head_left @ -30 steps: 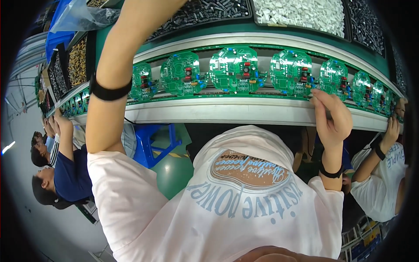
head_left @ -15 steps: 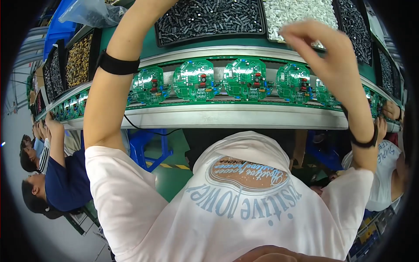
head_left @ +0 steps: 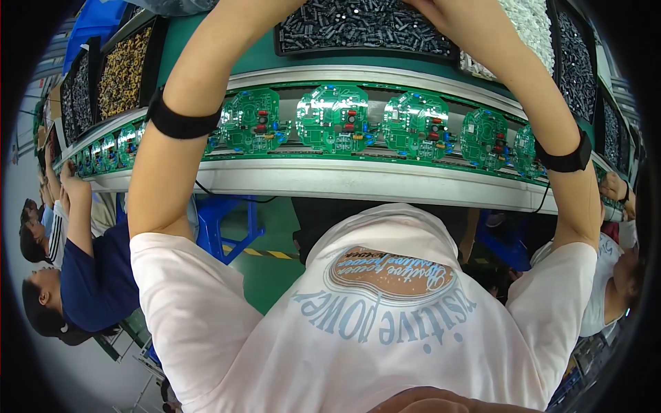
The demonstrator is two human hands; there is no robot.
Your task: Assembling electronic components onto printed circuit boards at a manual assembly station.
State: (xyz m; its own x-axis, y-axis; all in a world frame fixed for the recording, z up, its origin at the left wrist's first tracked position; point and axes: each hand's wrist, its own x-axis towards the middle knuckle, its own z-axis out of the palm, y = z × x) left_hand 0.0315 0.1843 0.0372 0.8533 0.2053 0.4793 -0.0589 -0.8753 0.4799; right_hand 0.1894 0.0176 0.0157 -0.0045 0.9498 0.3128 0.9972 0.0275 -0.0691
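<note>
My left forearm, with a black wristband (head_left: pixel 184 118), reaches past the top edge, and the left hand is cut off there. My right hand (head_left: pixel 458 17) is at the top edge, over the right end of the small black cylindrical parts (head_left: pixel 365 27) and beside the small white parts (head_left: pixel 527 27). Its fingertips run out of the picture, so whether it holds anything is hidden. Another black band (head_left: pixel 568 155) circles my right forearm. Below both arms runs a row of green circuit boards (head_left: pixel 332 117) carrying red, blue and black components.
A pale metal rail (head_left: pixel 330 172) borders the boards on my side. Small yellow parts (head_left: pixel 124 72) fill a tray at the left; dark parts (head_left: pixel 577 65) fill another at the right. Co-workers sit on both sides, one in a navy shirt (head_left: pixel 100 275). A blue stool (head_left: pixel 227 230) stands below.
My right hand has moved up and left from over the boards toward the trays. The left hand stays beyond the top edge. The view has shifted slightly, and the boards appear displaced.
</note>
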